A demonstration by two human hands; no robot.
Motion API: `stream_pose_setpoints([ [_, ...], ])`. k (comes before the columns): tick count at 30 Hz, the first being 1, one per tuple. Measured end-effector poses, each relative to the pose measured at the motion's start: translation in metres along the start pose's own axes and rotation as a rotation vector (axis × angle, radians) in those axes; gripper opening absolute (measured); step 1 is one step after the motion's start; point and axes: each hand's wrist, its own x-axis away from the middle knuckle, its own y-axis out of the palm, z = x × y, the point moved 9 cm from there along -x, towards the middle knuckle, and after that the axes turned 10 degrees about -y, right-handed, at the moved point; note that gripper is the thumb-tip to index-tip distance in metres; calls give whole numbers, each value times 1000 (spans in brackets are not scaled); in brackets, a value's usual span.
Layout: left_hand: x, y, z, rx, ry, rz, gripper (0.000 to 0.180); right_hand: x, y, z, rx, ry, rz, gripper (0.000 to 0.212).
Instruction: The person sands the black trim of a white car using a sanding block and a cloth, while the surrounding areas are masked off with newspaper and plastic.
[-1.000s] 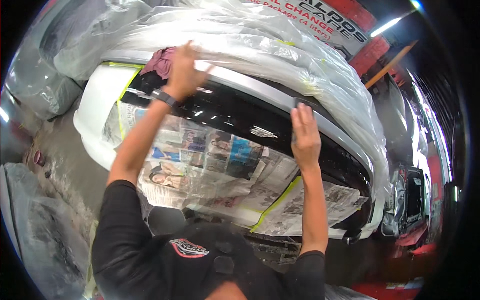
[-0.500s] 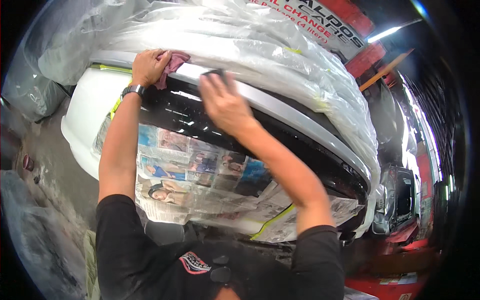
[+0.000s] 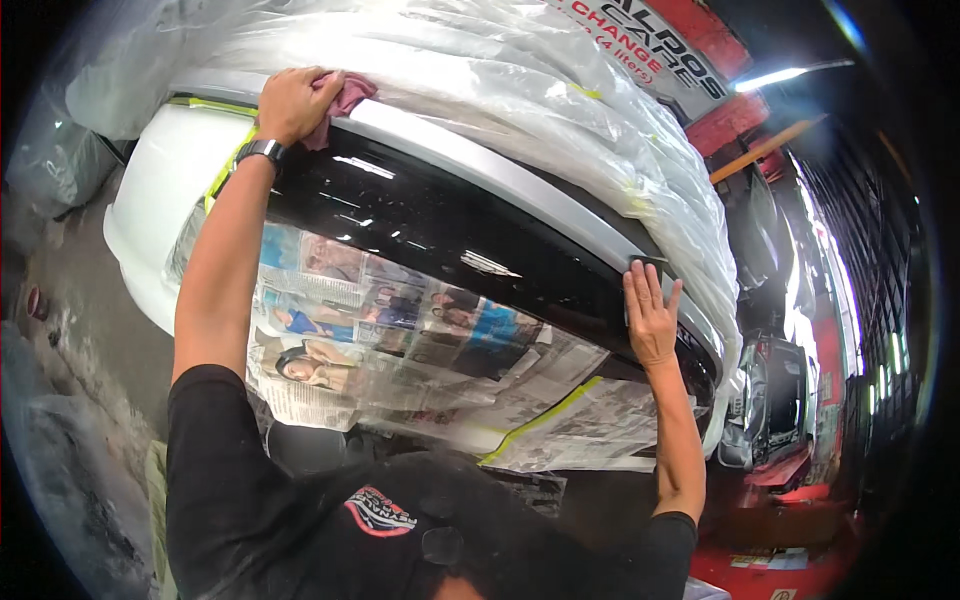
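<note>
My left hand (image 3: 292, 105) is closed on a crumpled pink cloth (image 3: 348, 93). It rests at the left end of a long silver strip (image 3: 480, 160) that edges a glossy black car panel (image 3: 430, 215). Far along the strip to the right, my right hand (image 3: 653, 318) lies with straight fingers over a small dark pad (image 3: 657, 264), pressing it against the surface. Most of the pad is hidden under the fingers; I cannot tell its exact kind.
Newspaper sheets (image 3: 400, 375) cover the area below the black panel, with yellow-green tape (image 3: 545, 420) across them. Clear plastic sheeting (image 3: 430, 60) is bunched behind the strip. A white body panel (image 3: 175, 190) stands at left, and a small reddish cup (image 3: 37, 303) is on the floor.
My right hand has slid with the dark pad from near the left hand to the strip's right part. My left hand keeps the cloth at the left end; the view has shifted slightly.
</note>
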Motion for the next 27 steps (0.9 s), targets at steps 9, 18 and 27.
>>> stream_pose_setpoints([
  [9,-2,-4,5,40,0,9,49,-348,-93,-150,-189,-67,477,43],
  [18,-1,-10,-8,-2,-26,65,46,-90,-17,-34,-52,-54,125,46],
  [27,1,-7,-8,15,-25,25,47,-280,-78,-121,-150,-167,368,43],
])
